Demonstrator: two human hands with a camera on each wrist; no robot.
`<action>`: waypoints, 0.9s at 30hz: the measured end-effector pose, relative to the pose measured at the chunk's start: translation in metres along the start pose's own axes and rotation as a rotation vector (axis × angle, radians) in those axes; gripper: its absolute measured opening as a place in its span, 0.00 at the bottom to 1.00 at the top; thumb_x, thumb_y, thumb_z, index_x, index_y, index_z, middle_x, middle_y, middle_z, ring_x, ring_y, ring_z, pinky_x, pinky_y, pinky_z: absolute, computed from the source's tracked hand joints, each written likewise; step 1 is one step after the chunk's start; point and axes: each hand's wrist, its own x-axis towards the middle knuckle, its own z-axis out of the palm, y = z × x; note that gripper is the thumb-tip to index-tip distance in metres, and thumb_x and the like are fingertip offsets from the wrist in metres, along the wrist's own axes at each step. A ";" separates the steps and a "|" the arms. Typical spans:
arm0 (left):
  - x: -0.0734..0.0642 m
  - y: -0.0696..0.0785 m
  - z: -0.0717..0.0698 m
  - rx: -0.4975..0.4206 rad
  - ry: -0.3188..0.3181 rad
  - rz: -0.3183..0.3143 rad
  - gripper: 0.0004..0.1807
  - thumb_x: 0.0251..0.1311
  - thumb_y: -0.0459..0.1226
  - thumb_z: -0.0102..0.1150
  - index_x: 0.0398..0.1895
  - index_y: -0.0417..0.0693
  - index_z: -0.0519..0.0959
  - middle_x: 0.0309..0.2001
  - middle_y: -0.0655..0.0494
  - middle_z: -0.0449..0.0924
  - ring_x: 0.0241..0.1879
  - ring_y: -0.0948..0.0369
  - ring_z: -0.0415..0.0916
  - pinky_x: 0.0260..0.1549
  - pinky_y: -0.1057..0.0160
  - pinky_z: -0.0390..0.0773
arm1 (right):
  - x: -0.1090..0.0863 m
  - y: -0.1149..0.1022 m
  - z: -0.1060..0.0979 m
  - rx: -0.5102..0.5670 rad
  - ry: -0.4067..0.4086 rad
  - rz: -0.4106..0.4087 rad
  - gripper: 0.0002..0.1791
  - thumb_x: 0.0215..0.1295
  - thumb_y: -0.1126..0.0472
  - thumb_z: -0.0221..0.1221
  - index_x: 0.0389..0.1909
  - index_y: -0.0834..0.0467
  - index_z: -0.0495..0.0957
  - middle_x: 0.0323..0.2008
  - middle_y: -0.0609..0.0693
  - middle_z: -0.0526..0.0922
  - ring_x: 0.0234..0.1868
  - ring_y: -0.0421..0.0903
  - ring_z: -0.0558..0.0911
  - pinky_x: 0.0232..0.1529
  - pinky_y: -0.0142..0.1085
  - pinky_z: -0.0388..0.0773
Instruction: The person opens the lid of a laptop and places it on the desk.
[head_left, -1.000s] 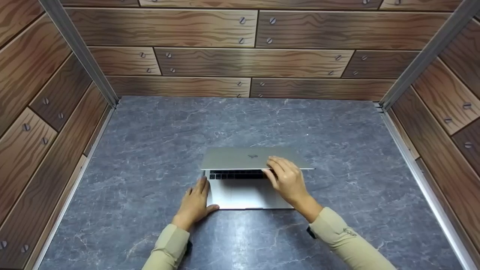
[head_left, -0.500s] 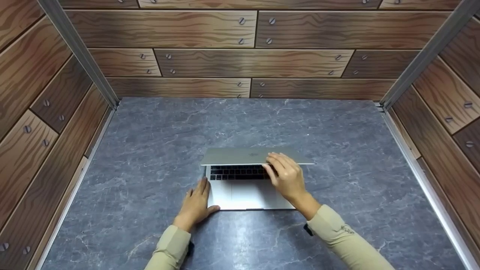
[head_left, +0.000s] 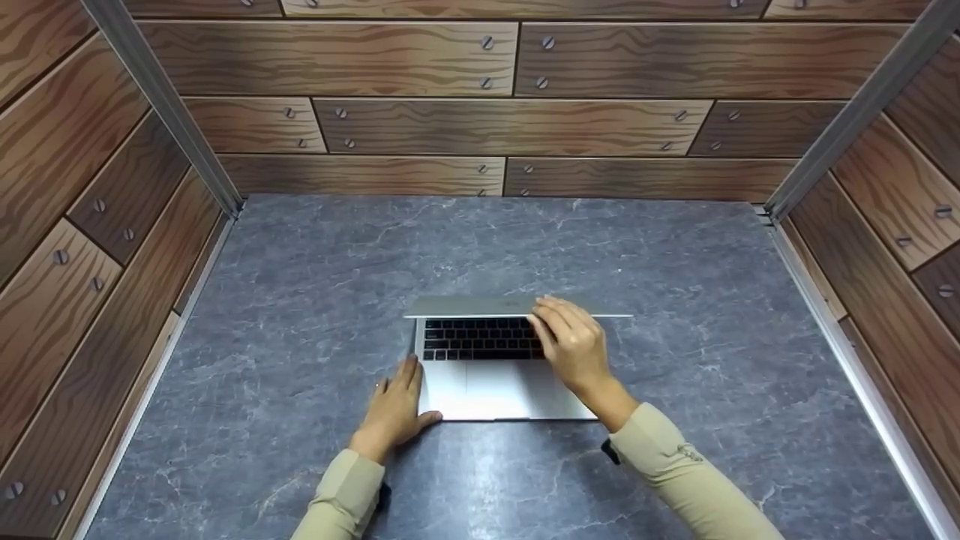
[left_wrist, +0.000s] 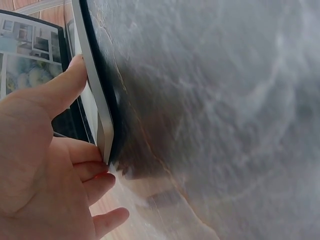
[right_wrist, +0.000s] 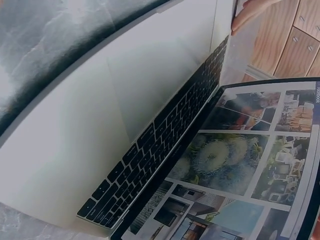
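1. one laptop (head_left: 450,386), lid (head_left: 465,307) partly raised, lies well apart from the tabletop (head_left: 315,285)'s back edge.
2. right hand (head_left: 576,346): fingers pinch the lid.
3. left hand (head_left: 391,409), thumb spread, touches the laptop's left side.

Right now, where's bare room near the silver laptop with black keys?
Widest: the grey marbled tabletop between the laptop and wood-patterned back wall. Also bare: outside both arms, out to the silver metal rails; and in front, between the beige sleeves.
Crowded: laptop's left edge, at the left hand, and the part-raised lid, gripped by the right hand.
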 end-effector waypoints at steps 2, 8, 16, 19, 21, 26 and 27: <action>0.000 0.000 0.000 -0.002 -0.002 -0.006 0.49 0.58 0.55 0.61 0.72 0.32 0.55 0.76 0.38 0.51 0.76 0.45 0.51 0.72 0.38 0.57 | 0.001 0.001 0.001 0.009 0.009 0.008 0.07 0.47 0.69 0.71 0.30 0.65 0.85 0.33 0.58 0.89 0.38 0.53 0.88 0.47 0.43 0.85; 0.001 0.001 0.001 -0.005 -0.022 -0.021 0.49 0.58 0.55 0.60 0.73 0.32 0.54 0.76 0.39 0.50 0.76 0.45 0.51 0.72 0.38 0.56 | 0.005 0.004 0.006 0.033 0.062 0.041 0.09 0.44 0.71 0.72 0.28 0.65 0.84 0.32 0.58 0.89 0.36 0.54 0.87 0.46 0.45 0.85; 0.002 0.001 0.001 -0.006 -0.031 -0.029 0.50 0.58 0.55 0.60 0.73 0.33 0.54 0.77 0.39 0.49 0.76 0.46 0.50 0.73 0.39 0.55 | 0.009 0.004 0.013 0.011 0.151 0.064 0.06 0.47 0.69 0.71 0.25 0.66 0.84 0.29 0.58 0.89 0.36 0.53 0.88 0.49 0.43 0.84; 0.002 0.001 0.001 -0.004 -0.028 -0.025 0.49 0.58 0.55 0.60 0.73 0.33 0.53 0.77 0.39 0.49 0.76 0.45 0.50 0.73 0.39 0.55 | 0.009 0.005 0.016 -0.014 0.196 0.043 0.06 0.47 0.69 0.71 0.26 0.66 0.85 0.31 0.58 0.89 0.37 0.54 0.88 0.53 0.41 0.83; 0.002 0.001 0.001 -0.005 -0.025 -0.023 0.49 0.58 0.55 0.60 0.73 0.33 0.53 0.77 0.39 0.49 0.77 0.45 0.50 0.73 0.39 0.55 | 0.008 0.005 0.019 -0.036 0.233 0.007 0.06 0.48 0.69 0.71 0.27 0.66 0.85 0.33 0.60 0.89 0.38 0.55 0.89 0.55 0.41 0.83; 0.001 0.000 0.000 -0.010 -0.023 -0.019 0.50 0.58 0.55 0.60 0.73 0.32 0.54 0.77 0.39 0.49 0.76 0.45 0.50 0.73 0.38 0.55 | -0.002 0.007 0.024 -0.087 0.294 -0.120 0.06 0.59 0.67 0.64 0.32 0.69 0.85 0.38 0.63 0.88 0.41 0.58 0.88 0.56 0.46 0.82; 0.001 0.000 0.000 -0.010 -0.023 -0.020 0.50 0.58 0.55 0.60 0.73 0.32 0.54 0.76 0.39 0.49 0.76 0.45 0.50 0.73 0.38 0.55 | -0.005 0.008 0.024 -0.102 0.288 -0.142 0.08 0.62 0.66 0.62 0.33 0.69 0.85 0.40 0.63 0.88 0.42 0.59 0.88 0.57 0.47 0.82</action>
